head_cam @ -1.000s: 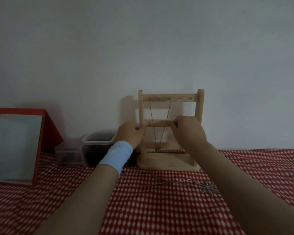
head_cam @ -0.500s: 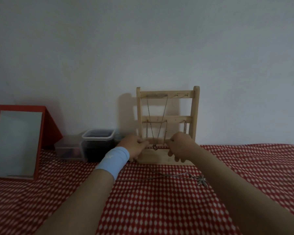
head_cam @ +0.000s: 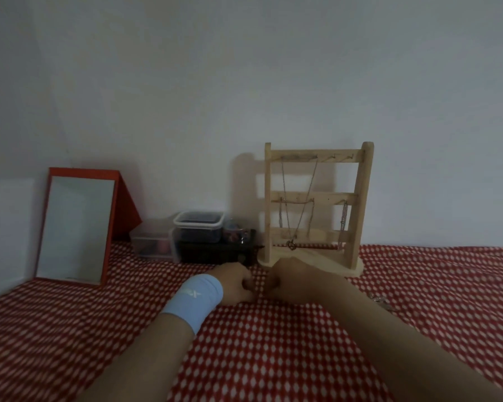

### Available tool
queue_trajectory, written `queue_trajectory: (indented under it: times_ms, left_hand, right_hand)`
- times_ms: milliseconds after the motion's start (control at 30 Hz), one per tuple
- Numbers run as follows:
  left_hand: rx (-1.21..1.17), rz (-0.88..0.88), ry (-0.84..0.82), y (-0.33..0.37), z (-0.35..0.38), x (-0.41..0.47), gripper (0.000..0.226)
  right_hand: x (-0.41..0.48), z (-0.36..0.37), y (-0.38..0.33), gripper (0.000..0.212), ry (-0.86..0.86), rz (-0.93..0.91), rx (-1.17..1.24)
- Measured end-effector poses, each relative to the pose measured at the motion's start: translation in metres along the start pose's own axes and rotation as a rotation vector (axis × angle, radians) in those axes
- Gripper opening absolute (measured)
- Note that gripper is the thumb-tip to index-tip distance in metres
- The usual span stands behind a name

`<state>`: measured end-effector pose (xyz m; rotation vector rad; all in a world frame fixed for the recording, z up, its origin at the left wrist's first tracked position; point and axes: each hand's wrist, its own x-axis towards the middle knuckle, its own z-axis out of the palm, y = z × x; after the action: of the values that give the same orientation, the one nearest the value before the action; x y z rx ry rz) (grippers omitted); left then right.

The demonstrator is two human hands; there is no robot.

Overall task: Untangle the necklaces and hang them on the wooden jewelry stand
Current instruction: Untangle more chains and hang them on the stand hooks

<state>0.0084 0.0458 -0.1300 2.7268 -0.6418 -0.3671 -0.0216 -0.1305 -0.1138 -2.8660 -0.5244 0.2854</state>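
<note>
The wooden jewelry stand (head_cam: 360, 198) is upright against the wall on the red checked cloth. A long chain with a ring pendant (head_cam: 291, 245) hangs from its top bar, and shorter chains (head_cam: 344, 219) hang from the middle bar. My left hand (head_cam: 235, 281), with a blue wristband, and my right hand (head_cam: 291, 281) rest on the cloth just in front of the stand's base. Their fingertips are pinched and almost touching, where the loose necklace lies. Its leaf pendant (head_cam: 379, 300) peeks out to the right of my right forearm. The chain itself is hidden by my hands and arm.
A red-framed mirror (head_cam: 76, 227) leans against the wall at the left. Clear plastic containers (head_cam: 199, 224) and a dark box (head_cam: 215, 252) sit left of the stand. The checked cloth (head_cam: 273, 358) covers the whole table.
Both hands came down from the stand's middle bar to the cloth in front of its base. A short chain now hangs on the middle bar. The view shifted left.
</note>
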Motion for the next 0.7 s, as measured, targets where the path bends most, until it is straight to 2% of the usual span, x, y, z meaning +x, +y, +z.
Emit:
queue_trajectory:
  times_ms: [67, 133, 233, 400, 533, 633, 700]
  left_hand:
    - [-0.007, -0.012, -0.021, 0.004, -0.002, -0.005, 0.027]
    - [-0.162, -0.02, 0.009, 0.009, -0.009, -0.01, 0.027]
    - [-0.541, 0.012, 0.043, 0.019, -0.027, -0.018, 0.041]
    - [-1.193, 0.036, 0.025, 0.032, -0.053, -0.026, 0.045]
    - [-1.535, 0.181, 0.166, 0.035, -0.065, -0.031, 0.038]
    - [-1.852, 0.346, 0.265, 0.044, -0.071, -0.031, 0.028]
    - [-1.931, 0.42, 0.32, 0.054, -0.078, -0.029, 0.021]
  right_hand:
    - [-0.002, -0.004, -0.001, 0.03, -0.025, 0.024, 0.06]
    - [-0.006, -0.015, -0.001, 0.027, -0.025, 0.051, 0.19]
    - [-0.014, -0.034, 0.004, 0.021, 0.084, 0.079, 0.455]
    - [-0.031, -0.066, 0.019, 0.02, 0.373, 0.158, 0.49]
    - [-0.049, -0.081, 0.037, 0.026, 0.487, 0.199, 0.621]
    - [-0.059, -0.085, 0.043, 0.027, 0.487, 0.206, 0.637]
    - [-0.064, -0.087, 0.044, 0.032, 0.483, 0.175, 0.663]
